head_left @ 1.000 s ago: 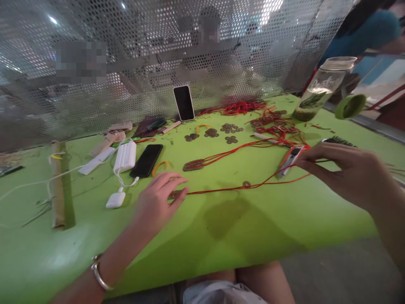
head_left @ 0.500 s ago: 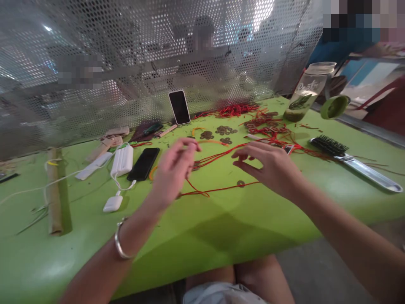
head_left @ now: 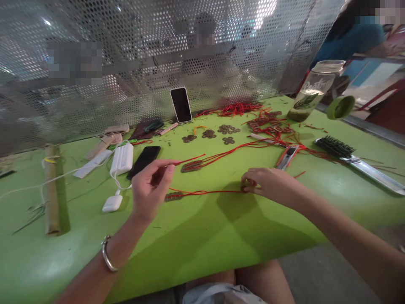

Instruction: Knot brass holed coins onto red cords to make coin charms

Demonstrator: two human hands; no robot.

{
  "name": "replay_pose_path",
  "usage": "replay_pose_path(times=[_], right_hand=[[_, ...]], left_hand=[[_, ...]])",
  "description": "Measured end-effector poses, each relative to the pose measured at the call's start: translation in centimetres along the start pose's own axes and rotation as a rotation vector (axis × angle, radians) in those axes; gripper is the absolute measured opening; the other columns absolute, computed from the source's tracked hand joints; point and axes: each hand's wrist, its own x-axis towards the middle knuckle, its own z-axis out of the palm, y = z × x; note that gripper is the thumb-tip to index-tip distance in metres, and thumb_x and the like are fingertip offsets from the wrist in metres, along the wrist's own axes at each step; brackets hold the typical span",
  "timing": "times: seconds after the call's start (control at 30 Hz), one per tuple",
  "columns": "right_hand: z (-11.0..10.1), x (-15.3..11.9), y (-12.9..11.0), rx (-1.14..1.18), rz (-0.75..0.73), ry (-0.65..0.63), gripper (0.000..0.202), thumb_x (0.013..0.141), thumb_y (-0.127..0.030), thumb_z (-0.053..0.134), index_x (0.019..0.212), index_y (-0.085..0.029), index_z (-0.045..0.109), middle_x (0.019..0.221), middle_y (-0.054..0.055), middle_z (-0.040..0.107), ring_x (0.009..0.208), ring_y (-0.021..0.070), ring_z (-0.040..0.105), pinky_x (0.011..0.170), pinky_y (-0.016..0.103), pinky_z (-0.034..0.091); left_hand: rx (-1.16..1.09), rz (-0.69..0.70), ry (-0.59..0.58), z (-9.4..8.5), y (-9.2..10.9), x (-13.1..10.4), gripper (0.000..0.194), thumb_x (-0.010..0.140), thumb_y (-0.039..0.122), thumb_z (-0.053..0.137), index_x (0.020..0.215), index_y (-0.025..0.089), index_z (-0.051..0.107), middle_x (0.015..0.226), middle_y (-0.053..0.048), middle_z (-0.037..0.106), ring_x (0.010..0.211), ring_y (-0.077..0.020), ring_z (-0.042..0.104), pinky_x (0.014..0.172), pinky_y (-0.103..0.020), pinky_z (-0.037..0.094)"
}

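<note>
My left hand [head_left: 148, 188] pinches a red cord [head_left: 190, 159] between thumb and forefinger, its loose end pointing right. Below that, a second red cord [head_left: 218, 192] runs along the table from a short row of holed coins [head_left: 174, 196]. My right hand [head_left: 272, 182] has its fingertips closed on this cord's right part, low over the table; a small dark thing at the fingertips is mostly hidden. Between the hands and farther back lies another coin bundle [head_left: 191, 166] threaded on red cords. A box cutter [head_left: 287, 157] lies just beyond my right hand.
Several piles of coins [head_left: 228, 129] lie farther back near a red cord heap [head_left: 240, 109]. A propped phone [head_left: 181, 104] faces me. At the right are a glass jar [head_left: 311, 95] and a hairbrush [head_left: 357, 162]; at the left, a power bank [head_left: 122, 158] and a black phone [head_left: 144, 161].
My left hand has moved left and down, with a red cord now plainly in its pinch. My right hand has lowered to the near cord, where a single coin was lying in view.
</note>
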Motion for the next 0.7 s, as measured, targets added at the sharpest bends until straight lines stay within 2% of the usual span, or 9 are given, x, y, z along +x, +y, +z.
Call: replay_pose_path(times=[0.3,0.5,0.6,0.7], right_hand=[[-0.1,-0.2,-0.6,-0.005,0.011,-0.078,0.007,0.084,-0.025,0.059,0.088,-0.022,0.064,0.090,0.002,0.066,0.077,0.0172,0.063,0.060,0.025,0.040],[0.0,0.2,0.0,0.129,0.035,-0.147,0.010,0.086,-0.027,0.055,0.088,-0.021,0.063,0.088,0.002,0.065,0.078,0.0171,0.061,0.066,0.027,0.043],[0.2,0.2,0.6,0.159,0.005,-0.142,0.011,0.085,-0.030,0.057,0.087,-0.020,0.061,0.088,0.003,0.064,0.078,0.0175,0.060,0.067,0.028,0.043],[0.1,0.1,0.5,0.199,0.045,-0.141,0.010,0.084,-0.030,0.057,0.082,-0.020,0.059,0.083,0.002,0.065,0.073,0.0172,0.060,0.064,0.028,0.043]], left_hand=[[-0.088,-0.116,-0.057,0.7,-2.1,-1.8,0.012,0.083,0.027,0.061,0.083,0.019,0.069,0.050,0.005,0.045,0.042,-0.0066,0.036,0.037,-0.017,0.027],[-0.122,-0.151,-0.135,1.0,-2.2,-3.0,0.012,0.085,0.025,0.059,0.085,0.020,0.070,0.053,0.003,0.050,0.045,-0.0069,0.041,0.039,-0.017,0.030],[-0.114,-0.152,-0.148,1.1,-2.3,-3.3,0.013,0.086,0.025,0.059,0.085,0.018,0.069,0.053,0.003,0.052,0.045,-0.0077,0.043,0.040,-0.018,0.033],[-0.108,-0.154,-0.171,1.3,-2.4,-3.5,0.013,0.086,0.025,0.059,0.086,0.018,0.069,0.054,0.003,0.053,0.046,-0.0081,0.045,0.040,-0.019,0.034]])
